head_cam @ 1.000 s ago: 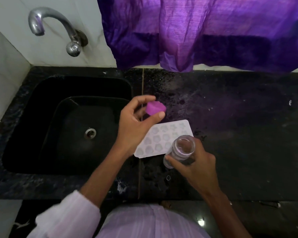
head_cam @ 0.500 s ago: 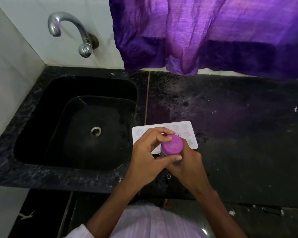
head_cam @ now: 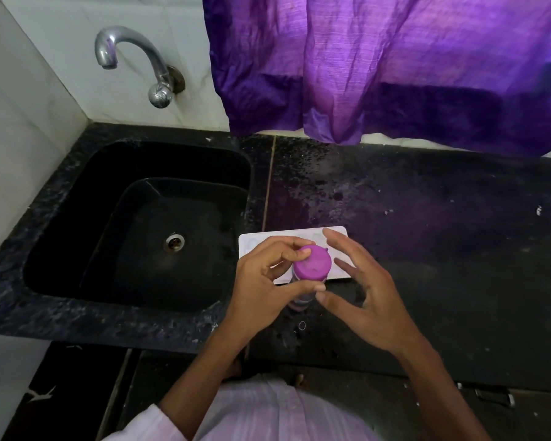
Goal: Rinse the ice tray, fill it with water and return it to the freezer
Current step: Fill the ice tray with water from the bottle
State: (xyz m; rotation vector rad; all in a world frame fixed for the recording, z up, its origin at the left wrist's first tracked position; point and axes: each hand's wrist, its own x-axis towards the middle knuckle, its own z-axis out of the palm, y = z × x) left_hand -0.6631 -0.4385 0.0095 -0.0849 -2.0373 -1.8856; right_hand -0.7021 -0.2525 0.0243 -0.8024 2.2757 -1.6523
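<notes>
The left hand (head_cam: 261, 281) pinches the round purple cap (head_cam: 312, 261) onto the clear plastic bottle (head_cam: 301, 302), the right hand (head_cam: 366, 300) is wide, and the flat white ice tray (head_cam: 252, 245) behind them probably needs level carrying next.

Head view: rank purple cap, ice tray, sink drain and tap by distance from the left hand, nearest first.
1. purple cap: held by the left hand.
2. ice tray: just behind, on the counter.
3. sink drain: left, in the basin.
4. tap: far back-left, on the wall.
</notes>
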